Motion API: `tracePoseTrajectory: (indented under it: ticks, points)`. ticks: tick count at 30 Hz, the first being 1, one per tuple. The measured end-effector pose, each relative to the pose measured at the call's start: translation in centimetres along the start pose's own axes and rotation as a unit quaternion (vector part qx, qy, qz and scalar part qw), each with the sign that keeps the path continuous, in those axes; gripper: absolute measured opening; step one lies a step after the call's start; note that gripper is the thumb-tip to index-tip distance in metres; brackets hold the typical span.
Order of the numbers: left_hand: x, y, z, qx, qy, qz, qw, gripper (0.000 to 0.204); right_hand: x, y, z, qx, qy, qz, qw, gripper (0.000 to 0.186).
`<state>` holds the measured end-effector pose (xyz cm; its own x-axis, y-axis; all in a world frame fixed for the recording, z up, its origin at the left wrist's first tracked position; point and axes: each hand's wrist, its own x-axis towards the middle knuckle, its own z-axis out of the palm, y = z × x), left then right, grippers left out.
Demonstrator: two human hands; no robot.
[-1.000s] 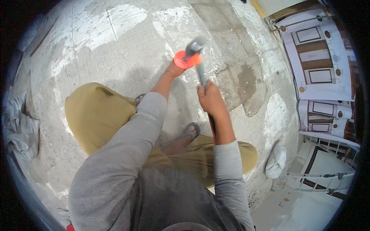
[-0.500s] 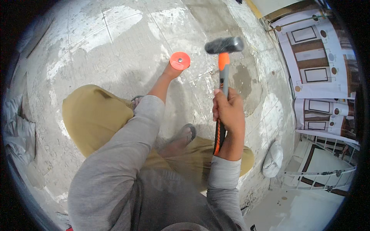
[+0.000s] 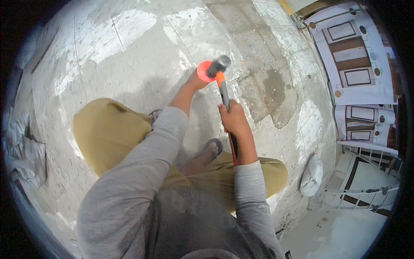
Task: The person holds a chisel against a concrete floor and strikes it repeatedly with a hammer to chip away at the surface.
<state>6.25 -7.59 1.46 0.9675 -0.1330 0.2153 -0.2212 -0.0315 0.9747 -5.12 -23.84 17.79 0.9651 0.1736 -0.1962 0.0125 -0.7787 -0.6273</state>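
Note:
My right hand (image 3: 235,117) is wrapped round the grey and orange handle of a club hammer (image 3: 223,90). Its blunt dark head, blurred by motion, overlaps the round orange hand guard of a chisel (image 3: 202,74); whether the two touch, I cannot tell. Under that guard my left hand (image 3: 196,81) grips the chisel, and most of its fingers are hidden. The chisel's blade is out of sight below the guard. Around it lies a rough, grey-white floor (image 3: 142,73) with tile lines and chipped patches.
My sandalled foot (image 3: 212,149) rests close below the left forearm. To the right lie a white sack (image 3: 311,176) and a metal ladder (image 3: 366,199). Large printed sheets (image 3: 384,82) hang beside the floor there. Crumpled grey sheeting (image 3: 32,159) lies along the left edge.
The hammer has swung down and left from beside the chisel to its orange guard. My right hand moved left with it. The left hand keeps its hold on the chisel.

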Motion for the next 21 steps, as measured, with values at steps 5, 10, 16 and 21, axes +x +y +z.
tracePoseTrajectory:
  ticks: [5, 10, 16, 21]
  points:
    - [-1.2, -3.4, -2.0, 0.139, 0.099, -0.013, 0.985, 0.032, -2.1, -1.4, -0.6, 0.168, -0.082, 0.149, 0.971, 0.029]
    - [-1.2, -3.9, -1.6, 0.191, 0.175, 0.022, 0.966, 0.038, -3.1, -2.1, -2.6, 0.189, -0.039, 0.137, 0.972, 0.026]
    - [-0.6, -3.2, -0.8, 0.091, 0.172, -0.039, 0.980, 0.039, -4.1, -7.5, -7.2, 0.280, 0.030, 0.068, 0.957, 0.020]
    - [-0.2, -2.4, -0.5, 0.136, 0.125, -0.070, 0.980, 0.034, -4.6, -13.1, -10.8, 0.358, 0.142, -0.066, 0.920, 0.018]
